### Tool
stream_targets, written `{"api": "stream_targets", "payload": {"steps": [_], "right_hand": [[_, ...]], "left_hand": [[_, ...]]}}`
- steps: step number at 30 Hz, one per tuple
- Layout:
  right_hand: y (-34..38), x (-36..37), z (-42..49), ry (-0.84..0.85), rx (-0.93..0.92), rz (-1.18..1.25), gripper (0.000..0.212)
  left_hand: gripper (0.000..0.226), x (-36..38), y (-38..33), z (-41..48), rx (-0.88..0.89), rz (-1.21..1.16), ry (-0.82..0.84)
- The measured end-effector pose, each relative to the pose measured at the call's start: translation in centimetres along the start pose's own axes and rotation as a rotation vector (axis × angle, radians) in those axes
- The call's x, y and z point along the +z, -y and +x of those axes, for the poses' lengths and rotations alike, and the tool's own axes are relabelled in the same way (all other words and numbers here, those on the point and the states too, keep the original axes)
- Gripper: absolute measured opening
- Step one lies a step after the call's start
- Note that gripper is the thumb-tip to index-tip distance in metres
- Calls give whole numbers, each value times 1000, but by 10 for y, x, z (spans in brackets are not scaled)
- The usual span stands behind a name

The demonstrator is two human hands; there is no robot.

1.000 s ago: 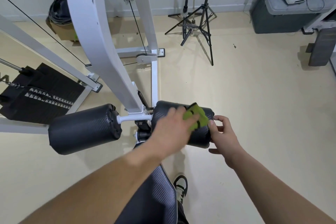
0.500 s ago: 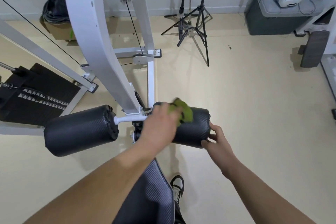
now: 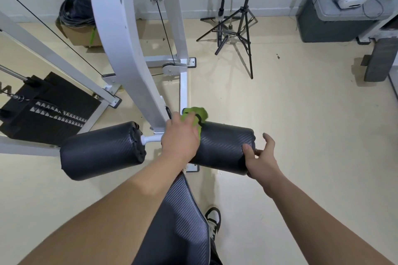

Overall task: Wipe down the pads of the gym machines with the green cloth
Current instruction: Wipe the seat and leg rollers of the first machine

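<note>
Two black roller pads hang from a white machine arm (image 3: 129, 49). My left hand (image 3: 179, 137) presses the green cloth (image 3: 197, 116) against the inner, far end of the right roller pad (image 3: 224, 148), close to the white axle. My right hand (image 3: 261, 158) grips the outer end of that same pad, thumb on the front face and fingers spread past its edge. The left roller pad (image 3: 101, 149) is untouched. A black seat pad (image 3: 178, 226) lies below, between my forearms.
A black weight stack (image 3: 43, 109) with cables sits at left. A cardboard box of coiled cable (image 3: 77, 26) stands at the back wall. Black tripods (image 3: 237, 28) stand behind, a grey bin (image 3: 331, 21) with a white headset at back right. My shoe (image 3: 213, 219) is on the beige floor.
My left hand has slid the green cloth leftward along the right roller pad, from its outer end to its inner end. My right hand has stayed at the outer end.
</note>
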State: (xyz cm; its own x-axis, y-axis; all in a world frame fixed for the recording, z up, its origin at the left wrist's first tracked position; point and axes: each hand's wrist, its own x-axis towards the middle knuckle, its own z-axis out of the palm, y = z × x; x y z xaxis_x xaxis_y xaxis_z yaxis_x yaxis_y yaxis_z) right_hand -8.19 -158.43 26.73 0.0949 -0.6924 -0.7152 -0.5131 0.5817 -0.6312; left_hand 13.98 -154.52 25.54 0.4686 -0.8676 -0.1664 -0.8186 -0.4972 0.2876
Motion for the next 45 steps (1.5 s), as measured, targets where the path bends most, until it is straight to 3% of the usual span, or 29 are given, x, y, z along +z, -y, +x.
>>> {"api": "stream_targets", "payload": {"steps": [2,7,10,12,14,16,17,19,21,24,28,35,38,41,45], "right_hand": [[-4,0,-2,31,-43,19,68],[-36,6,-22,58,-88,82,55],[-35,-1,-15,38,-30,73,32],[-25,-5,-9,10,-4,47,38],[-15,-4,-5,10,-37,-30,47],[-10,-1,-1,4,-58,-67,49],[-9,-1,1,-1,-48,-71,48],[-12,-2,4,-1,-33,-67,39],[-15,-4,2,14,-49,-62,26],[-18,-3,-4,2,-92,-34,28],[-28,4,-11,-48,-151,-12,44],[-31,-8,-15,27,-55,103,35],[-4,-11,0,14,47,110,57],[6,-4,6,39,5,31,70],[-7,-1,5,28,-96,59,67]], "left_hand": [[36,-1,-17,-5,-66,4,-1],[46,13,-48,-78,280,-101,106],[54,12,-20,-88,417,46,190],[52,7,-4,-71,351,62,90],[45,4,1,-45,117,7,-3],[36,3,-15,-27,-68,-8,-31],[33,3,-31,-24,-80,16,-18],[34,7,-66,-34,49,-10,33],[44,13,-88,-56,292,-52,124],[42,6,-70,-31,445,-3,175],[37,-7,-23,16,6,25,140],[40,4,-16,-38,111,-12,22],[48,7,6,-51,214,-8,21],[48,-1,18,-45,269,51,32],[31,-7,-7,5,-17,68,41]]}}
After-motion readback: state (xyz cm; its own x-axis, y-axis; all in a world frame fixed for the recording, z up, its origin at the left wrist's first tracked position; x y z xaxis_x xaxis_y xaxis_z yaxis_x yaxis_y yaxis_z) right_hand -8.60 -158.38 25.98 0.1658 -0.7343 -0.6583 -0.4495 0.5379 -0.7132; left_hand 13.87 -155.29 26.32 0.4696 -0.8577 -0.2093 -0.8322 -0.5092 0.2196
